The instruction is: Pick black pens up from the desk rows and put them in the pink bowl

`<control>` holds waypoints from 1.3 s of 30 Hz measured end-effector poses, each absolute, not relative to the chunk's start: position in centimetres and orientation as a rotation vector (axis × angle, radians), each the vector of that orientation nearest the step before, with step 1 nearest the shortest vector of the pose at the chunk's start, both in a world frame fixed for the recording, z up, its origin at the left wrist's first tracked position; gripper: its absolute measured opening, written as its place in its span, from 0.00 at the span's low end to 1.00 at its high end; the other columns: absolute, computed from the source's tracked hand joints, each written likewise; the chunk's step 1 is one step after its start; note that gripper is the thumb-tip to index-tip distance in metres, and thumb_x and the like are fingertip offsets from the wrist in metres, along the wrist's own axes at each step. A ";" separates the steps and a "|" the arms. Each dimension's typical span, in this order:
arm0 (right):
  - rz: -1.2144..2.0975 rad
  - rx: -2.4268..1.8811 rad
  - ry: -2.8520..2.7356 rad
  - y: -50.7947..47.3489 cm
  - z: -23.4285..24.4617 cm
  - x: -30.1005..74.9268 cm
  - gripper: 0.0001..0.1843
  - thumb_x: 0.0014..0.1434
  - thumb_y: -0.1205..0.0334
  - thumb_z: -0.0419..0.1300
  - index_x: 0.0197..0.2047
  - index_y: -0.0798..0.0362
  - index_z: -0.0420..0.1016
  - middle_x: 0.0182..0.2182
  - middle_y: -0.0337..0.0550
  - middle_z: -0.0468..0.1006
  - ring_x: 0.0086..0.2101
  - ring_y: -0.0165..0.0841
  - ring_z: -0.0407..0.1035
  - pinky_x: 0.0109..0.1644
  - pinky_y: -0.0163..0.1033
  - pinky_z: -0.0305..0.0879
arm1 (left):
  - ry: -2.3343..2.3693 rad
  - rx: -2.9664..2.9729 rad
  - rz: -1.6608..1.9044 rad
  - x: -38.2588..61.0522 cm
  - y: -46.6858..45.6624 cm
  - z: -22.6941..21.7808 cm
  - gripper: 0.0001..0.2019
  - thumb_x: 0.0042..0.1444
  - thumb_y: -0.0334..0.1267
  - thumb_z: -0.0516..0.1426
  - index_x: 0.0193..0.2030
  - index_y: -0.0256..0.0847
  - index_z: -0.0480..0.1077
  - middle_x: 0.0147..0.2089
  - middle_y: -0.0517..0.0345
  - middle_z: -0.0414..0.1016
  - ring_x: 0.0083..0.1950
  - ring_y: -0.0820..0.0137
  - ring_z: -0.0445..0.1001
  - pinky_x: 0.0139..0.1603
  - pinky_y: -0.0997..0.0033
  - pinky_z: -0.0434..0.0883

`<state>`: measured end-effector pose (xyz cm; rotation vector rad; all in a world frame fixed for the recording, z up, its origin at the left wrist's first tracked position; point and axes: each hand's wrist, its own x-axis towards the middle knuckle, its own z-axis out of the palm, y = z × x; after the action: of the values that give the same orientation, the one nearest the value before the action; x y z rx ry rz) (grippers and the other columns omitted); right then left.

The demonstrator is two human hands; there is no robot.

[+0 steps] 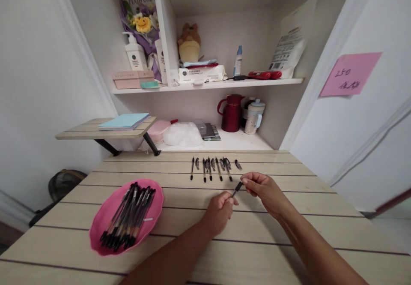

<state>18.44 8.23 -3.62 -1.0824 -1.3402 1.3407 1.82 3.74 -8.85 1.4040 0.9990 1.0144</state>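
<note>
My left hand (218, 213) is closed around the barrel of a black gel pen (238, 187), which slants up to the right. At the pen's upper end, the thumb and fingers of my right hand (263, 190) are pinched together; whether a small part sits between them is hidden. Beyond my hands lie several uncapped pens (204, 171) in a loose row, with several black pen caps (238, 164) among and beside them. To the left, a pink scalloped tray (158, 210) holds a pile of black-capped pens (130, 216).
A small raised shelf (77, 130) with blue paper (123, 121) stands at the table's back left. Behind the table, a cabinet holds a red jug (231, 113), a pale cup (253, 118) and a plastic bag (183, 134). The slatted table (272, 250) extends under my arms.
</note>
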 end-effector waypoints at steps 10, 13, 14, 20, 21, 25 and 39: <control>1.247 -1.128 -1.330 7.6 -3.0 17.5 0.17 0.42 0.48 0.64 0.24 0.54 0.72 0.18 0.37 0.69 0.21 0.27 0.59 0.25 0.33 0.53 | 1.036 1.460 1.051 1.9 3.8 -9.4 0.15 0.57 0.45 0.46 0.35 0.36 0.64 0.18 0.68 0.54 0.20 0.78 0.51 0.23 0.76 0.51; 1.375 -1.027 -1.267 7.6 -3.2 17.6 0.20 0.43 0.47 0.64 0.35 0.53 0.75 0.32 0.44 0.76 0.31 0.32 0.66 0.31 0.35 0.60 | 1.022 1.441 1.042 1.8 3.8 -9.1 0.14 0.57 0.45 0.46 0.35 0.36 0.64 0.17 0.68 0.54 0.20 0.78 0.52 0.23 0.77 0.52; 1.418 -0.997 -1.242 7.6 -3.2 17.6 0.21 0.43 0.47 0.64 0.37 0.52 0.76 0.35 0.45 0.76 0.33 0.33 0.67 0.34 0.36 0.61 | 1.018 1.438 1.040 1.8 3.8 -9.0 0.14 0.57 0.45 0.46 0.35 0.36 0.64 0.17 0.68 0.54 0.20 0.78 0.52 0.23 0.77 0.52; 1.437 -0.996 -1.147 7.8 -4.2 17.4 0.16 0.38 0.51 0.68 0.26 0.55 0.75 0.24 0.41 0.74 0.25 0.28 0.63 0.32 0.36 0.61 | 1.011 1.411 1.039 1.9 3.6 -8.8 0.15 0.56 0.46 0.46 0.34 0.36 0.64 0.17 0.68 0.54 0.19 0.79 0.50 0.23 0.77 0.50; 1.425 -1.005 -1.133 7.9 -4.4 17.3 0.15 0.38 0.52 0.68 0.23 0.55 0.73 0.21 0.39 0.72 0.23 0.27 0.62 0.31 0.36 0.60 | 1.010 1.407 1.039 2.0 3.6 -8.8 0.15 0.56 0.46 0.46 0.34 0.36 0.64 0.17 0.68 0.53 0.19 0.79 0.50 0.23 0.77 0.50; 1.501 -0.940 -1.128 7.8 -4.3 17.3 0.14 0.43 0.51 0.66 0.28 0.53 0.74 0.28 0.41 0.75 0.29 0.30 0.66 0.34 0.36 0.62 | 1.014 1.399 1.034 2.0 3.6 -8.8 0.14 0.56 0.46 0.47 0.34 0.36 0.64 0.17 0.68 0.53 0.19 0.79 0.50 0.23 0.77 0.50; 1.537 -0.910 -1.080 8.0 -4.6 17.6 0.13 0.39 0.55 0.69 0.27 0.53 0.74 0.30 0.42 0.75 0.30 0.31 0.67 0.36 0.38 0.64 | 1.010 1.412 1.023 1.9 3.9 -9.1 0.14 0.57 0.45 0.46 0.34 0.36 0.64 0.16 0.68 0.54 0.19 0.79 0.51 0.22 0.77 0.51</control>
<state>17.57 8.01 -4.56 -0.9096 -1.0797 1.5375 1.92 3.90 -9.12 1.4122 1.0098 1.0230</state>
